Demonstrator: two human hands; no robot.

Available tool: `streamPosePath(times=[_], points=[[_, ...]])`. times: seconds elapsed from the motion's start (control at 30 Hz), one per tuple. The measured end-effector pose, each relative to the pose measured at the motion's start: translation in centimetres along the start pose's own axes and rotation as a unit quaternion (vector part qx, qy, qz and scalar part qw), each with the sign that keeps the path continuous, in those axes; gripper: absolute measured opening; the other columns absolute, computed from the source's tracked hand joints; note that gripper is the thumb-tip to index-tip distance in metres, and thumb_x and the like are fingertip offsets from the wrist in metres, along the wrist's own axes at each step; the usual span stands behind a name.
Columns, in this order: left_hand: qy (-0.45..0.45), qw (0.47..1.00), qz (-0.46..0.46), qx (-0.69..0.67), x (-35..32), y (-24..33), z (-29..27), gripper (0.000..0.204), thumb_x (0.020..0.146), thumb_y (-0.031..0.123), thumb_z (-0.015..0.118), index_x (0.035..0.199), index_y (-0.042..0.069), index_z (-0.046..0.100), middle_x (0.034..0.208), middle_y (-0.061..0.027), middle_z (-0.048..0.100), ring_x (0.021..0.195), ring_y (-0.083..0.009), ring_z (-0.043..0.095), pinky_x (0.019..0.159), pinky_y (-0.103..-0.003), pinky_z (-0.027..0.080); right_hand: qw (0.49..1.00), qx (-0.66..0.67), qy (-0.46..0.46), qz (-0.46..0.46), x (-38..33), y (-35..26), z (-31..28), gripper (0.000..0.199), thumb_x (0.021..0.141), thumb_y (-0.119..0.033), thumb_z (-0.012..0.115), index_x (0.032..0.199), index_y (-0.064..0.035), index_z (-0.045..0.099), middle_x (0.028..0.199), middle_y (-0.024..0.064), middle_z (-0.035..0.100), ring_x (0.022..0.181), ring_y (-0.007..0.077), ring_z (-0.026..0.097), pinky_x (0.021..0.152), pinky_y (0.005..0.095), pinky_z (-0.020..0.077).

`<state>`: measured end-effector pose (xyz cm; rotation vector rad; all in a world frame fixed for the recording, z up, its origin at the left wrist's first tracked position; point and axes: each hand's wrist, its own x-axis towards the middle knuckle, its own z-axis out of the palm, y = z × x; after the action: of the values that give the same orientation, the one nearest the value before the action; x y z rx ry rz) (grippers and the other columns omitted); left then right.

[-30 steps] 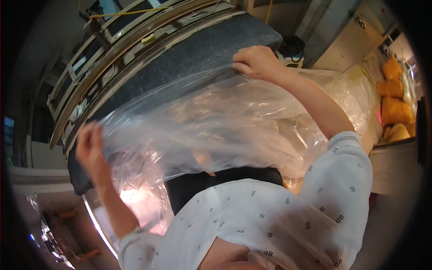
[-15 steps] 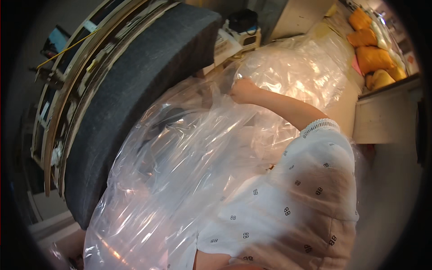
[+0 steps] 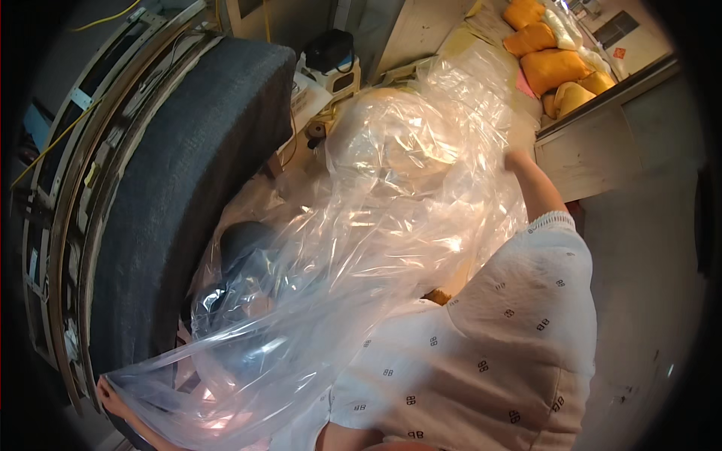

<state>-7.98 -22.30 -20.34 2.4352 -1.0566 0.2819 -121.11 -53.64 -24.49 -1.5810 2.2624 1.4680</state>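
A large clear plastic sheet, creased and shiny, spreads in front of me. At the lower left my left hand is closed on its edge and pulls a corner taut. My right hand, a little blurred, is closed at the sheet's right edge with the arm stretched forward; its fingertips are hidden. Under the plastic a round bulge stands out toward the far side, and dark shapes show through nearer me; I cannot make out what they are.
Along the left runs a curved dark grey padded surface beside a metal-and-wood frame. A black object rests on a white box-like unit at the back. Orange bundles are piled far right, behind a pale panel.
My right hand has moved right, to the sheet's right side. My left hand has come into view at lower left, holding the sheet's edge. The view has shifted, and the plastic lies differently.
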Motion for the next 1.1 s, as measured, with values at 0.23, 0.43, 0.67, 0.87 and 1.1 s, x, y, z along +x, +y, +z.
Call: streamPosePath(times=[0.23,0.43,0.67,0.87,1.1], points=[[0.029,0.994,-0.048,0.090,2.9,-11.5,-0.7,0.049,0.086,0.046,0.046,0.110,0.005,0.059,0.108,-0.0154,0.059,0.097,-0.0317,0.056,0.085,-0.035,0.041,0.404,0.588,0.597,-0.367,2.7,-10.4,-44.5,0.066,0.089,-0.034,0.046,0.138,-0.0021,0.015,0.135,0.0177,0.035,0.124,0.0339,0.032,0.103,0.0303,0.0239],[0.043,0.971,-0.194,0.136,-7.0,-18.0,-6.3,0.055,0.083,0.050,0.045,0.113,0.006,0.057,0.108,-0.0181,0.058,0.100,-0.0333,0.054,0.088,-0.038,0.040,0.414,0.494,0.598,-0.476,-12.6,-27.9,-46.5,0.047,0.089,-0.035,0.041,0.127,-0.0067,0.039,0.129,0.0135,0.040,0.121,0.0280,0.036,0.098,0.0406,0.0301],[-0.060,0.936,-0.254,0.238,-10.9,-22.3,-11.5,0.057,0.084,0.053,0.045,0.099,0.001,0.063,0.090,-0.0164,0.063,0.088,-0.0288,0.058,0.082,-0.035,0.042,0.648,0.288,0.531,-0.464,-10.0,-36.3,-45.6,0.053,0.086,-0.045,0.042,0.126,-0.0104,0.043,0.134,0.0110,0.038,0.126,0.0250,0.032,0.101,0.0437,0.0273],[0.027,0.924,-0.368,-0.099,-6.4,-4.0,-6.3,0.046,0.076,0.046,0.061,0.097,0.006,0.064,0.085,-0.0045,0.061,0.076,-0.0149,0.055,0.067,-0.026,0.043,0.634,0.358,0.458,-0.510,-8.5,-36.1,-47.6,0.046,0.088,-0.032,0.045,0.126,-0.0063,0.044,0.129,0.0134,0.044,0.122,0.0239,0.039,0.100,0.0314,0.0288],[0.279,0.922,-0.253,-0.091,-6.1,0.1,-3.4,0.034,0.072,0.040,0.066,0.088,0.010,0.069,0.079,-0.0055,0.066,0.075,-0.0153,0.060,0.071,-0.027,0.044,0.891,0.231,0.306,-0.243,-2.5,-35.4,-53.6,0.055,0.090,-0.043,0.036,0.121,0.0004,0.049,0.122,0.0204,0.048,0.108,0.0354,0.048,0.094,0.0370,0.0349]])
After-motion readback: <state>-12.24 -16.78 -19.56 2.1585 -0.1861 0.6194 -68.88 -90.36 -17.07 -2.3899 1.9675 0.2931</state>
